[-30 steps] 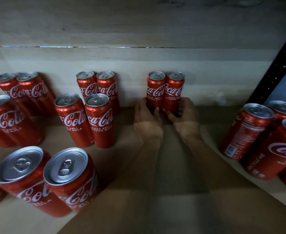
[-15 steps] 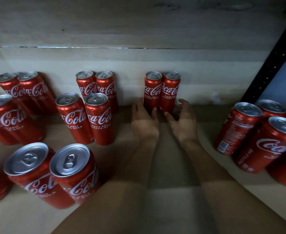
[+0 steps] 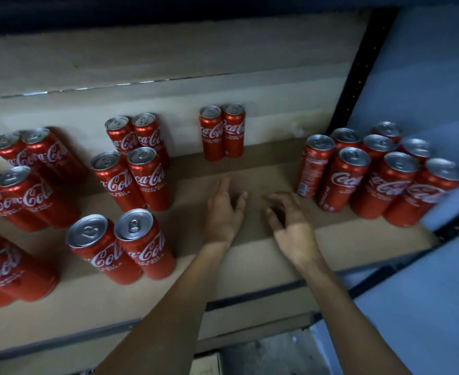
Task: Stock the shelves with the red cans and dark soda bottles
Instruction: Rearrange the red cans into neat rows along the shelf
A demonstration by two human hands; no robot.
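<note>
Both hands have drawn back from the pair of red cans (image 3: 221,133) whose bases they were touching half a second ago. That pair now stands by itself, upright, the two cans touching side by side, at the rear of the shelf (image 3: 250,269) against the pale back panel (image 3: 168,63). Well in front of it the left hand (image 3: 223,209) is over the bare board, fingers nearly straight and loosely spread, holding nothing; whether it touches the board cannot be told. Just beside it, the right hand (image 3: 290,226) is likewise empty, its fingers apart and gently curled, thumb turned toward the left hand. Left of the hands runs a column of three pairs (image 3: 147,182), labels facing forward, one pair behind another from the back panel to near the front edge. Farther left stands another column of pairs (image 3: 25,196), partly cut off by the picture's edge. To the right of the right hand, a cluster of cans (image 3: 380,180) is packed close together near the shelf's right end, some with labels turned sideways. Behind that cluster rises a black perforated upright (image 3: 358,74), with a blue panel (image 3: 434,77) beyond it.
</note>
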